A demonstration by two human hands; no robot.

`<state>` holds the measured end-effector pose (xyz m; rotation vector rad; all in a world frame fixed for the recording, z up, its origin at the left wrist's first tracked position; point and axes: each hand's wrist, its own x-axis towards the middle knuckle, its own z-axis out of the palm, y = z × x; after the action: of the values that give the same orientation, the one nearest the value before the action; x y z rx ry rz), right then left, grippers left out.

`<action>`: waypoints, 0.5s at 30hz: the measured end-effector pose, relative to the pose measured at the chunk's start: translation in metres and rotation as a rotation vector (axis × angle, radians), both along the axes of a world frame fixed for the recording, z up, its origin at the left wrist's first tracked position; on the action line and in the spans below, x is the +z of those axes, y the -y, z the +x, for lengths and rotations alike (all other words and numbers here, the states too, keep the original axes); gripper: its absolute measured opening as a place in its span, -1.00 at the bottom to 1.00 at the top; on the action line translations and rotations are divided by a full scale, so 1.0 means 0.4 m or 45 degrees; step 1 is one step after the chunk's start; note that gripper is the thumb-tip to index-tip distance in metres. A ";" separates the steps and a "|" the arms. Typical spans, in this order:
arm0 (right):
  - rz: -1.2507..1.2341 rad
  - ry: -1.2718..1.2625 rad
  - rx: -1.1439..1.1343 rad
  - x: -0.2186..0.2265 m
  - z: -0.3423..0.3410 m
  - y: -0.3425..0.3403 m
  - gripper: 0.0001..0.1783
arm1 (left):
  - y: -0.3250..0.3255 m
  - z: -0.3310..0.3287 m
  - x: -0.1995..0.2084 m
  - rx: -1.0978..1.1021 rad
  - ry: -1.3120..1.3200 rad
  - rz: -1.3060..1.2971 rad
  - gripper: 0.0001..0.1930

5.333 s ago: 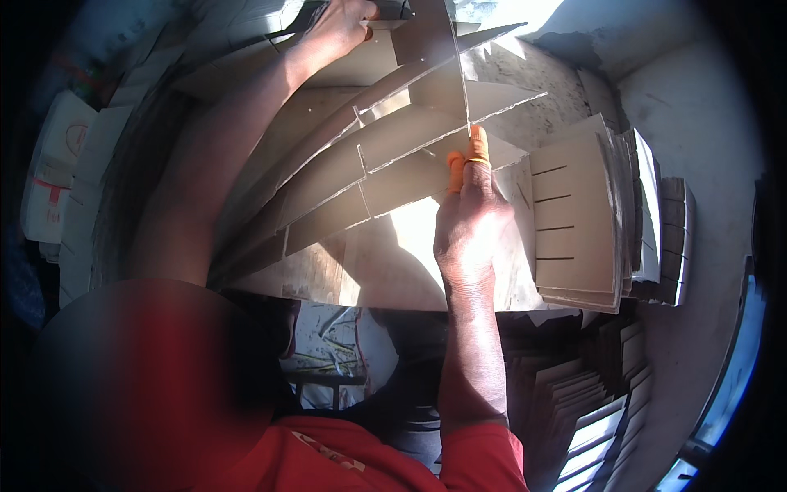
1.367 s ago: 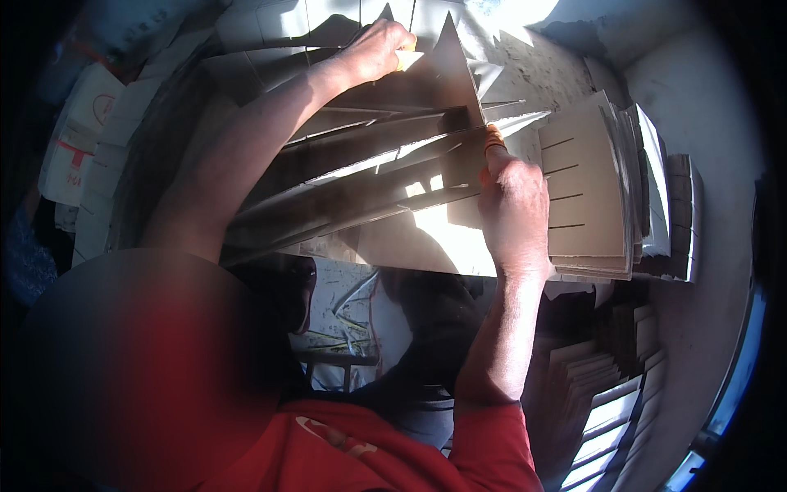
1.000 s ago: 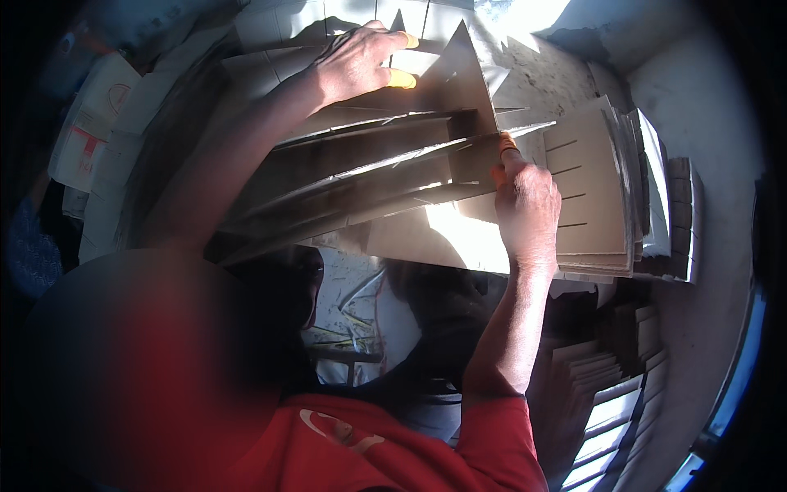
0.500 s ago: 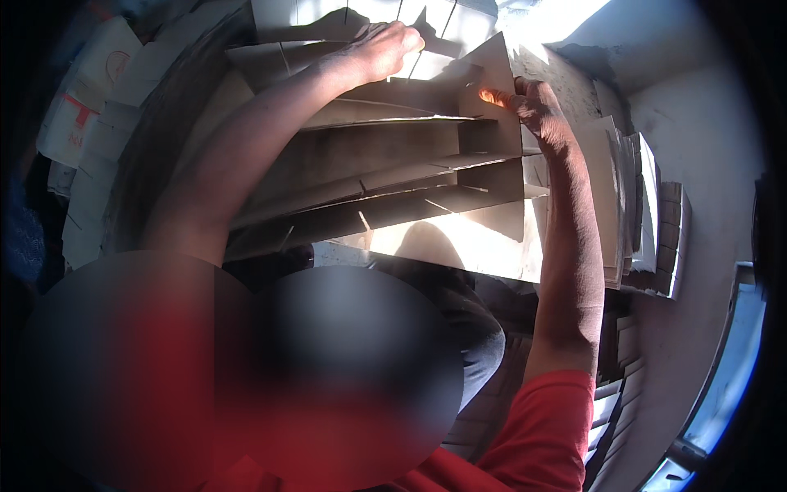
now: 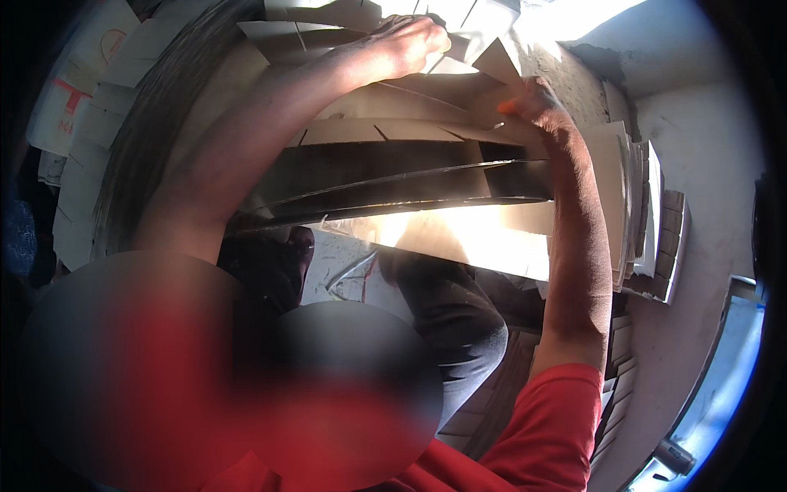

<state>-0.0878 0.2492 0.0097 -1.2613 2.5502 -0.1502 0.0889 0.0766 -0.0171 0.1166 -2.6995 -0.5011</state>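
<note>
Several long slotted cardboard strips (image 5: 393, 220) stand on edge in rows before me, running left to right. A shorter cardboard cross piece (image 5: 498, 64) crosses them at their right end, its pointed corner sticking up. My right hand (image 5: 537, 105) is closed on this cross piece, thumb on its left side. At the far side my left hand (image 5: 414, 43) is closed at the top edge of a far slotted strip (image 5: 320, 34); its fingertips are partly hidden. Sunlight glares on the nearest strip and near my left hand.
Stacks of cardboard sheets (image 5: 607, 201) lean along the right side by a pale wall (image 5: 705, 172). More white slotted sheets (image 5: 102, 123) lie at the left, some with red marks. A blue-edged frame (image 5: 721, 369) stands at the lower right. My knee (image 5: 459, 328) is below the strips.
Both hands have shifted slightly right with the cardboard. The cross piece has turned and its broad face shows less. The near strips have tilted and moved up, uncovering more floor.
</note>
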 end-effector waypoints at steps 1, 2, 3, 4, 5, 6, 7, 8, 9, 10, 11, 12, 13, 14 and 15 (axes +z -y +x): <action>-0.049 0.173 -0.028 0.019 0.011 -0.002 -0.55 | 0.005 0.004 -0.004 0.015 -0.002 -0.020 -0.93; -0.097 0.346 -0.056 0.038 0.020 -0.007 -0.56 | 0.009 0.008 -0.008 0.030 -0.004 -0.040 -0.93; -0.146 0.508 -0.096 0.053 0.018 -0.016 -0.56 | 0.007 0.005 -0.001 0.050 0.014 -0.020 -0.93; -0.271 0.601 -0.088 0.055 0.007 -0.024 -0.58 | 0.004 0.002 0.006 0.071 0.033 0.001 -0.93; -0.396 0.694 -0.080 0.051 -0.007 -0.034 -0.59 | 0.001 0.000 0.012 0.092 0.052 0.021 -0.92; -0.523 0.792 -0.067 0.037 -0.017 -0.040 -0.60 | 0.002 -0.003 0.005 0.142 0.022 0.064 -0.95; -0.552 0.795 -0.081 0.006 -0.030 -0.038 -0.70 | -0.002 -0.005 0.000 0.187 -0.006 0.106 -0.88; -0.646 0.542 0.102 -0.033 -0.036 -0.041 -0.73 | 0.010 -0.004 0.003 0.140 -0.003 0.060 -0.83; -0.730 0.284 0.281 -0.074 -0.044 -0.045 -0.77 | 0.018 0.001 0.012 0.093 0.000 0.016 -0.77; -0.809 0.029 0.468 -0.091 -0.042 -0.035 -0.80 | 0.030 0.018 0.024 0.061 0.009 -0.034 -0.71; -0.680 0.139 0.458 -0.095 -0.052 -0.015 -0.83 | 0.042 0.014 -0.015 0.126 -0.137 -0.061 -0.71; -0.656 0.065 0.398 -0.106 -0.050 -0.021 -0.80 | 0.013 0.020 0.000 0.152 -0.154 0.014 -0.71; -0.640 -0.008 0.345 -0.111 -0.036 -0.021 -0.77 | -0.015 0.031 0.028 0.182 -0.174 0.080 -0.68; -0.584 -0.068 0.289 -0.100 -0.037 -0.029 -0.74 | -0.044 0.040 0.068 0.124 -0.043 0.131 -0.65; -0.535 -0.114 0.246 -0.091 -0.032 -0.027 -0.71 | -0.059 0.054 0.102 0.080 0.099 0.166 -0.62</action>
<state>-0.1005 0.2601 -0.0267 -1.6893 2.5339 -0.6273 0.1104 0.1002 0.0239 0.2613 -2.7272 -0.6663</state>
